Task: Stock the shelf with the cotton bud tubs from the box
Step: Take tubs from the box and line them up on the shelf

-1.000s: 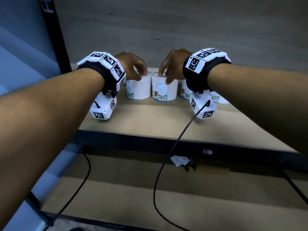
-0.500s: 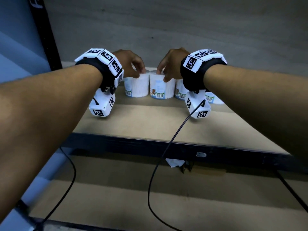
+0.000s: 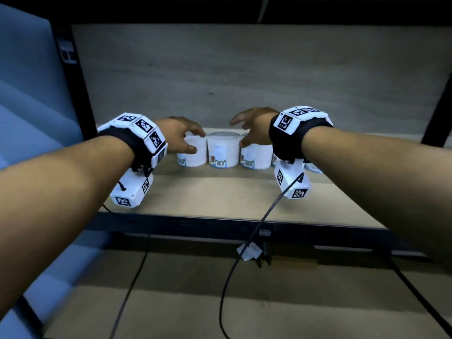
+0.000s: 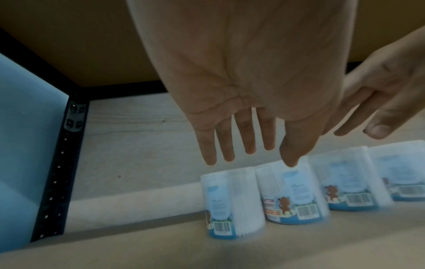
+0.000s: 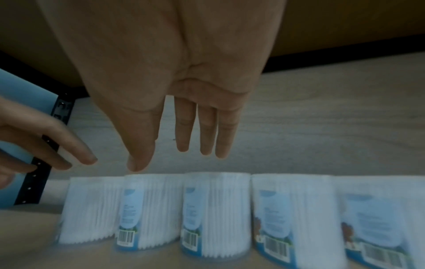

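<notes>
The person stands facing the shelf [image 3: 244, 192], both arms reaching in. A row of cotton bud tubs [image 3: 223, 150] stands upright along the back edge of the shelf board, against the rear panel [image 3: 244, 77], each touching or just beside its neighbour. The right wrist view shows at least five tubs [image 5: 216, 214] in the line; their barcodes and bear labels mostly face the front edge, presumably so that the stock reads from the aisle.

The left hand [image 3: 179, 135] is over the leftmost tub [image 3: 192, 152], its fingers [image 4: 247, 134] straight and spread, gripping nothing; whether the thumb touches the lid cannot be told through the blur. The right hand [image 3: 254, 128] hangs above the tubs further along the row, fingers [image 5: 208, 127] likewise extended and apart, clear of the lids.

Judged from the task, both hands are empty and the tubs under them sit placed, packed toward the rear so the front of the board stays free for more. The box is not in view, so how many tubs remain cannot be told. A black upright post [image 3: 80, 94] marks the shelf's left rear corner; cables [image 3: 244, 243] trail from the wrist cameras over the front edge.
</notes>
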Motion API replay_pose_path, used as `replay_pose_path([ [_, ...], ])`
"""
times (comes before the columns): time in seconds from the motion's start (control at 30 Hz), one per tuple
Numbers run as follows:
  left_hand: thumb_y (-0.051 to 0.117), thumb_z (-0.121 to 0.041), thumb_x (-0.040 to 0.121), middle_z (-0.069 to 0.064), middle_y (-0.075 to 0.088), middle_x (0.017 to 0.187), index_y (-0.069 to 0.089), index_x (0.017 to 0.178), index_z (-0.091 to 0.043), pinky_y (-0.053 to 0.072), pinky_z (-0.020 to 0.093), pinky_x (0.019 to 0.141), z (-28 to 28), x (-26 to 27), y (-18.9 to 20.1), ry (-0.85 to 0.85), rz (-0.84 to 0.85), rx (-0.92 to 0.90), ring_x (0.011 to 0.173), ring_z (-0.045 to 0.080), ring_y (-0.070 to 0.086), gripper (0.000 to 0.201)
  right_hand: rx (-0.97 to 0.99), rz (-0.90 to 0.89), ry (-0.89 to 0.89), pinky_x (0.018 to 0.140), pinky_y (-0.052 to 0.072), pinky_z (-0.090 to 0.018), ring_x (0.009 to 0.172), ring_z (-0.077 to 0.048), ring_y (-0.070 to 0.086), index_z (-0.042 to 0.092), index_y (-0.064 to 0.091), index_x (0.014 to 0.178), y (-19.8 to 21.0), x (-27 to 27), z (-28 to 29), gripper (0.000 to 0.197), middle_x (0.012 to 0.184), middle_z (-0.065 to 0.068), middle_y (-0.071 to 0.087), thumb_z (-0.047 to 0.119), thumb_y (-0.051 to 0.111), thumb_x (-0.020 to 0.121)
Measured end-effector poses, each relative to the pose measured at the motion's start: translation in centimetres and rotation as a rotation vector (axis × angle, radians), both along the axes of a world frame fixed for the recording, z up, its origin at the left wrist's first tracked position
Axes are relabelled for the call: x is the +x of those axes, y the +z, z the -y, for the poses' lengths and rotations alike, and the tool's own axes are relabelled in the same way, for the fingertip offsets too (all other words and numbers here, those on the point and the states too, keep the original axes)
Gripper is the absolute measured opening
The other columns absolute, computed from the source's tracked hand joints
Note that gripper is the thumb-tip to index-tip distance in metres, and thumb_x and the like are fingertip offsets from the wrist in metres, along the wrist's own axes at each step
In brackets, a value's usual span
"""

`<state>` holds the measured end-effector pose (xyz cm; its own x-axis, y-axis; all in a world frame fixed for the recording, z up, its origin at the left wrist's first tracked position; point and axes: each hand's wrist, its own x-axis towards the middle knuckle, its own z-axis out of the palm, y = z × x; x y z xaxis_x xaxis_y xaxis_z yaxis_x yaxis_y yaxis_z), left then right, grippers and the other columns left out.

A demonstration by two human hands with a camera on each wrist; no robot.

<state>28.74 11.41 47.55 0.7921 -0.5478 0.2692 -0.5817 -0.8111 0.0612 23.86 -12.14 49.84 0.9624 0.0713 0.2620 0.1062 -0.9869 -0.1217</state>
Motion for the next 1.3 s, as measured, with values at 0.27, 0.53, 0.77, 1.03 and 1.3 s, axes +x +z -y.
replay_pose_path([
  [0.27, 0.067, -0.032, 0.088, -0.005, 0.053, 0.129, 0.057, 0.129, -0.035, 0.047, 0.032, 0.097, 1.6, -6.7, 1.3, -0.104, -0.030, 0.059, 0.102, 0.014, 0.066, 0.042, -0.091, 0.032, -0.043, 0.104, 0.045, -0.035, 0.122, -0.024, 0.055, 0.037, 0.064, 0.126, 1.2, -7.4, 2.0, 0.048, 0.129, 0.000, 0.063, 0.032, 0.079, 0.081],
  [0.53, 0.066, -0.032, 0.090, -0.012, 0.059, 0.120, 0.058, 0.126, -0.033, 0.048, 0.028, 0.091, 3.7, -13.5, 1.7, -0.215, -0.062, 0.059, 0.093, 0.015, 0.067, 0.037, -0.110, -0.025, -0.086, 0.097, 0.049, -0.034, 0.106, -0.022, 0.062, 0.035, 0.069, 0.115, 0.2, -15.1, 4.1, 0.036, 0.111, 0.001, 0.071, 0.033, 0.079, 0.080],
  [0.77, 0.066, -0.036, 0.089, -0.018, 0.069, 0.105, 0.064, 0.116, -0.037, 0.047, 0.018, 0.083, 5.7, -19.4, -2.5, -0.322, -0.185, 0.027, 0.085, 0.010, 0.067, 0.027, -0.047, -0.203, -0.083, 0.068, 0.059, -0.026, 0.049, -0.009, 0.064, 0.030, 0.073, 0.091, -4.5, -21.7, 4.6, 0.011, 0.076, 0.004, 0.076, 0.032, 0.077, 0.081],
  [1.03, 0.067, -0.031, 0.090, -0.014, 0.071, 0.102, 0.067, 0.115, -0.028, 0.046, 0.016, 0.087, 7.6, -23.8, -14.6, -0.443, -0.397, 0.041, 0.092, 0.002, 0.064, 0.026, 0.009, -0.493, -0.018, 0.062, 0.062, -0.028, 0.054, -0.009, 0.068, 0.028, 0.075, 0.087, -17.2, -25.2, 4.3, 0.009, 0.069, 0.007, 0.075, 0.035, 0.076, 0.081],
  [1.3, 0.070, -0.022, 0.088, 0.000, 0.063, 0.121, 0.061, 0.124, -0.018, 0.046, 0.019, 0.077, 5.5, -22.9, -29.5, -0.315, -0.694, 0.102, 0.097, 0.022, 0.065, 0.038, 0.159, -0.702, -0.019, 0.070, 0.060, -0.034, 0.074, -0.021, 0.068, 0.030, 0.069, 0.100, -30.9, -24.3, 3.0, 0.024, 0.091, -0.001, 0.073, 0.043, 0.077, 0.081],
])
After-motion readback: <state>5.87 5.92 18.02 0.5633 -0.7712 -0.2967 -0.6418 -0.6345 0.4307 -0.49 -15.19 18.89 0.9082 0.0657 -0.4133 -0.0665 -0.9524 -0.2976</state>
